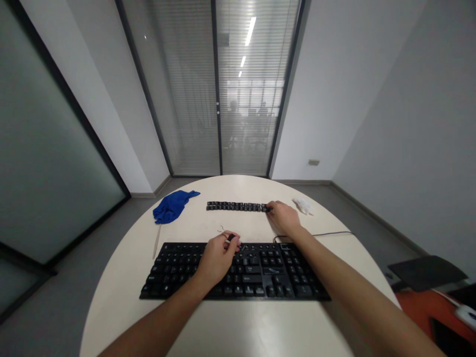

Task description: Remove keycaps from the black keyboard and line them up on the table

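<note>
A black keyboard [256, 270] lies across the near part of the table. My left hand [219, 255] is over its upper middle, closed around a small black-handled keycap puller [231, 237] whose thin wire ends stick out to the left. Beyond the keyboard, loose black keycaps [234, 206] are lined up in two rows. At the right end of these rows my right hand [282, 216] pinches a black keycap [266, 208]; the fingers partly cover it.
On the round white table [245, 327], a blue cloth [173, 206] lies at the left with a thin pale stick [156, 243] below it. Crumpled white tissue [303, 206] sits at the right. The keyboard's cable [330, 233] runs off to the right edge. An orange-seated chair [427, 317] stands at lower right.
</note>
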The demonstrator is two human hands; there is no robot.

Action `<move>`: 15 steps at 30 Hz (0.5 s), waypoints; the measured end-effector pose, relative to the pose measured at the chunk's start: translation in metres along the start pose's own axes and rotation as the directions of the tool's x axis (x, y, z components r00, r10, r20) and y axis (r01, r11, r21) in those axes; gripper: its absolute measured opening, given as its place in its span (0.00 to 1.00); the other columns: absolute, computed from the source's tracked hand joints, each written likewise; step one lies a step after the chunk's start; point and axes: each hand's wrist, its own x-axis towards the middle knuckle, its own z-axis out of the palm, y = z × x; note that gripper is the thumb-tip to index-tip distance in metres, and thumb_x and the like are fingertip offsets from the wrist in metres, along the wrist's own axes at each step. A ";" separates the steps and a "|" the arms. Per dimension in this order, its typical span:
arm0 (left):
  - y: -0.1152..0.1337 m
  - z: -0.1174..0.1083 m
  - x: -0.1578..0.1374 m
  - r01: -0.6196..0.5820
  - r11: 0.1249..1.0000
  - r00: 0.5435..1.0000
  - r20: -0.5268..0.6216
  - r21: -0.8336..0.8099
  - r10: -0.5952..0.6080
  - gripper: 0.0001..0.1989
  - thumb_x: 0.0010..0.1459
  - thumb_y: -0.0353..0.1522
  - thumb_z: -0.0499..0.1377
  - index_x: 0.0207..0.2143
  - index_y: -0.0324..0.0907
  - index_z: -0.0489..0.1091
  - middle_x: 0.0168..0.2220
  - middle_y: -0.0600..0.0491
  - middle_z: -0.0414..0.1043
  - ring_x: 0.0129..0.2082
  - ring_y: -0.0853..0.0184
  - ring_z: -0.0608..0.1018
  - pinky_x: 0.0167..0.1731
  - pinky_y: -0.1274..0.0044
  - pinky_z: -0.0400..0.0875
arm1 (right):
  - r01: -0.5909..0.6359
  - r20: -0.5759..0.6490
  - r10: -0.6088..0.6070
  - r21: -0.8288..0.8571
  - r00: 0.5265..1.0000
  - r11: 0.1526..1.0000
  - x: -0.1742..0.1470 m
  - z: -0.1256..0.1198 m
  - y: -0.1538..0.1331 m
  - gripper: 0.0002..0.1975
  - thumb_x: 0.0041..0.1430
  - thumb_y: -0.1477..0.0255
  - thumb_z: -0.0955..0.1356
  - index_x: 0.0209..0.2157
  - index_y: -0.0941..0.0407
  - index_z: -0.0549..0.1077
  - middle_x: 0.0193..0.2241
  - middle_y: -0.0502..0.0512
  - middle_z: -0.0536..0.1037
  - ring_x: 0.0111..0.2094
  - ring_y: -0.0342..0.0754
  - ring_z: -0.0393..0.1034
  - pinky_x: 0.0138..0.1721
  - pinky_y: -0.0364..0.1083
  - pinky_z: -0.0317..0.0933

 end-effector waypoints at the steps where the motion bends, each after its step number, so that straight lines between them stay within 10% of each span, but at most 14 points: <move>1: 0.000 0.000 0.000 0.008 1.000 1.000 0.002 0.000 -0.008 0.13 0.62 0.39 0.54 0.37 0.39 0.72 0.33 0.48 0.79 0.32 0.63 0.82 0.34 0.74 0.75 | -0.005 -0.001 0.005 0.014 1.000 1.000 -0.001 -0.001 0.001 0.14 0.61 0.70 0.64 0.48 0.53 0.73 0.46 0.59 0.77 0.45 0.55 0.72 0.41 0.47 0.61; 8: 0.002 -0.003 0.002 0.025 1.000 1.000 0.018 -0.007 -0.025 0.14 0.62 0.39 0.54 0.38 0.38 0.72 0.33 0.47 0.78 0.31 0.63 0.82 0.34 0.74 0.75 | 0.021 0.086 -0.036 0.167 0.996 0.986 -0.023 -0.010 0.002 0.12 0.60 0.65 0.66 0.42 0.53 0.76 0.36 0.54 0.81 0.38 0.49 0.74 0.37 0.44 0.62; 15: 0.001 -0.004 0.002 -0.026 0.999 1.000 0.007 0.023 0.026 0.14 0.62 0.39 0.56 0.37 0.38 0.75 0.36 0.48 0.79 0.33 0.62 0.81 0.34 0.75 0.75 | 0.264 0.176 -0.455 0.614 0.873 0.744 -0.076 -0.028 0.006 0.14 0.62 0.62 0.65 0.40 0.55 0.78 0.38 0.54 0.81 0.39 0.50 0.74 0.43 0.47 0.65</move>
